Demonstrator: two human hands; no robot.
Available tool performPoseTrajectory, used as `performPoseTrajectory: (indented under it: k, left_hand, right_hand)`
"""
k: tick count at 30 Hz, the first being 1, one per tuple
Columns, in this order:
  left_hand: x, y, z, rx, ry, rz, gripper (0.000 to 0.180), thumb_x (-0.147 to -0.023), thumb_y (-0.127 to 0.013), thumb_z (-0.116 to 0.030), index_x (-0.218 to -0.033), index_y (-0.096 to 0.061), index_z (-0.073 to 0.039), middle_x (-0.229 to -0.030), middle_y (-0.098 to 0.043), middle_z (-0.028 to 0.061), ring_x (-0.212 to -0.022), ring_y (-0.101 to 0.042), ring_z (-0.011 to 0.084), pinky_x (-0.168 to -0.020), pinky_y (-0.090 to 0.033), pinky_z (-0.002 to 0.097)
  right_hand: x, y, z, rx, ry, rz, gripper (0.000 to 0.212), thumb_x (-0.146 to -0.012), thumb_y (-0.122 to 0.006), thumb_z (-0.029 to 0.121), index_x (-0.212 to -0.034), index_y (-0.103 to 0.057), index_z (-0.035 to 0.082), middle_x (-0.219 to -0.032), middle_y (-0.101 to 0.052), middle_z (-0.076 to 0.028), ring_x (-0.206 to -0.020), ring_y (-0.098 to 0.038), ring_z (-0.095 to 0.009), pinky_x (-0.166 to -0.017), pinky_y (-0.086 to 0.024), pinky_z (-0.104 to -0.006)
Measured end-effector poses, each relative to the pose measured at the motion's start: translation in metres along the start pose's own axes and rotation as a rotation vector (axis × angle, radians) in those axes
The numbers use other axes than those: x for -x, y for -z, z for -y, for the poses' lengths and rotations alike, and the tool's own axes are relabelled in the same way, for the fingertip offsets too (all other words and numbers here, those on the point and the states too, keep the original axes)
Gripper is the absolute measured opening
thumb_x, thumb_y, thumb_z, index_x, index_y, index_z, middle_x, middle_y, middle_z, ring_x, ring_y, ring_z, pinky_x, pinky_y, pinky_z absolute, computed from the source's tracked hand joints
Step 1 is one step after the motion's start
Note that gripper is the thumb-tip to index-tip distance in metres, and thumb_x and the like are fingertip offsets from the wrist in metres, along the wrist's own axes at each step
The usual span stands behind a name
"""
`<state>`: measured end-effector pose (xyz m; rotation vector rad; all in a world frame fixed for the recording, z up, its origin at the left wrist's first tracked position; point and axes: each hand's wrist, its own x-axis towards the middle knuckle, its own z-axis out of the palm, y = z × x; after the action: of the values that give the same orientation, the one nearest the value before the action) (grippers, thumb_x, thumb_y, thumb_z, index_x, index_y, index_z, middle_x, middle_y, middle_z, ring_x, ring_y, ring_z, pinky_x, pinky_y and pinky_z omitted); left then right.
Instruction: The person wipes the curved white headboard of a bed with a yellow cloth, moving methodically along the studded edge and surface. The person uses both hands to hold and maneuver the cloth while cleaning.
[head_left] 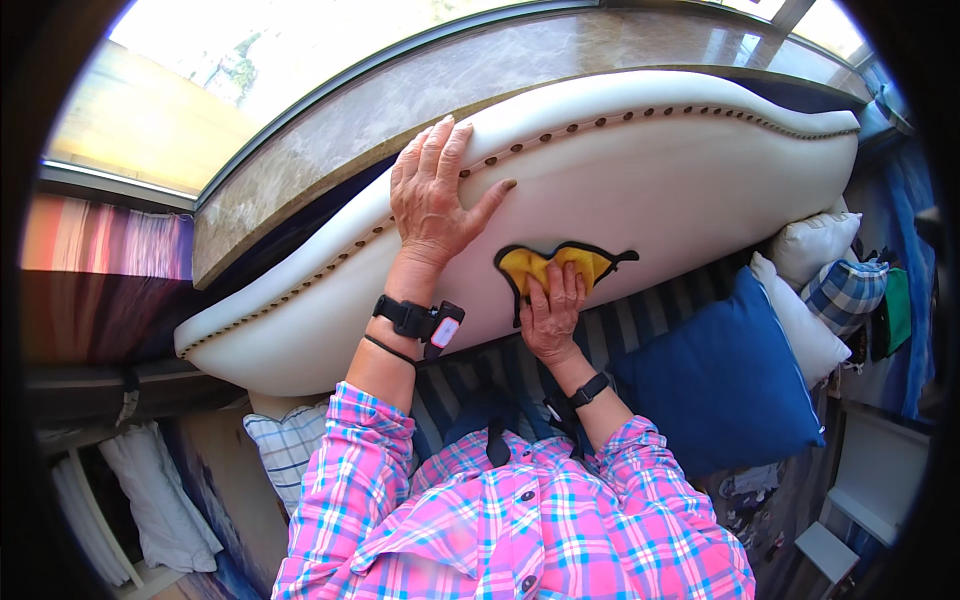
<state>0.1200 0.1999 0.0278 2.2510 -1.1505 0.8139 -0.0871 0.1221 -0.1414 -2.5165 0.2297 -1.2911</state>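
Right hand (550,322): rests low on the white padded headboard's (700,185) face, nearer the cloth (592,262) than the left, its grip unclenched with fingers laid over the fabric.
Yellow cloth: lies directly beneath those fingers, against the headboard's face, below its stud row (600,122).
Cloth's long axis: runs crosswise, roughly along the headboard's length, dark tab (627,256) pointing toward the headboard's right end.
Left hand (432,200): spread, grip released, over the headboard's studded upper edge, apart from the cloth.
Stone ledge (330,150): runs behind the headboard.
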Motion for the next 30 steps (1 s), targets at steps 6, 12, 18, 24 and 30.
performPoseTrajectory:
  k: [6,12,18,24,30]
  left_hand:
    - [0.002,-0.003,0.001,-0.018,0.001,-0.003,0.08,-0.086,-0.082,-0.058,-0.149,-0.059,-0.014,-0.151,-0.062,0.0123,-0.141,-0.056,0.0352,-0.119,-0.041,0.0497]
    - [0.002,-0.004,0.003,-0.022,-0.003,0.01,0.082,-0.086,-0.079,-0.063,-0.15,-0.058,-0.015,-0.153,-0.06,0.0127,-0.141,-0.055,0.0356,-0.12,-0.038,0.0501]
    - [0.003,-0.006,0.004,-0.041,-0.01,0.012,0.082,-0.087,-0.078,-0.063,-0.15,-0.057,-0.015,-0.152,-0.06,0.0123,-0.141,-0.055,0.0354,-0.119,-0.039,0.05]
    - [0.002,-0.005,0.003,-0.039,-0.03,0.012,0.081,-0.087,-0.08,-0.059,-0.15,-0.057,-0.013,-0.151,-0.061,0.0124,-0.14,-0.055,0.0349,-0.118,-0.04,0.0498]
    - [0.001,-0.004,0.0,-0.031,-0.033,0.016,0.081,-0.087,-0.082,-0.056,-0.15,-0.057,-0.013,-0.151,-0.06,0.0128,-0.14,-0.055,0.0346,-0.118,-0.04,0.0501]
  right_hand:
    - [-0.073,0.008,-0.044,0.054,-0.12,-0.036,0.06,-0.1,-0.058,0.018,-0.159,-0.052,0.008,-0.168,-0.041,-0.022,-0.158,-0.033,-0.049,-0.126,-0.024,-0.0608]
    - [-0.07,-0.004,-0.016,0.081,-0.017,-0.028,0.051,-0.1,-0.061,0.016,-0.15,-0.062,0.012,-0.163,-0.049,-0.018,-0.156,-0.042,-0.04,-0.125,-0.028,-0.0552]
    - [0.02,-0.016,0.024,-0.096,0.544,0.245,0.048,-0.097,-0.066,0.021,-0.145,-0.067,0.02,-0.161,-0.054,-0.006,-0.149,-0.05,-0.028,-0.126,-0.029,-0.0512]
    - [0.001,-0.009,-0.008,0.018,0.221,0.05,0.048,-0.104,-0.06,0.022,-0.152,-0.061,0.017,-0.166,-0.047,-0.011,-0.154,-0.043,-0.034,-0.127,-0.026,-0.0542]
    - [-0.048,0.004,-0.041,0.075,-0.514,-0.181,0.06,-0.109,-0.052,0.024,-0.165,-0.043,0.006,-0.172,-0.032,-0.026,-0.16,-0.026,-0.049,-0.13,-0.018,-0.0591]
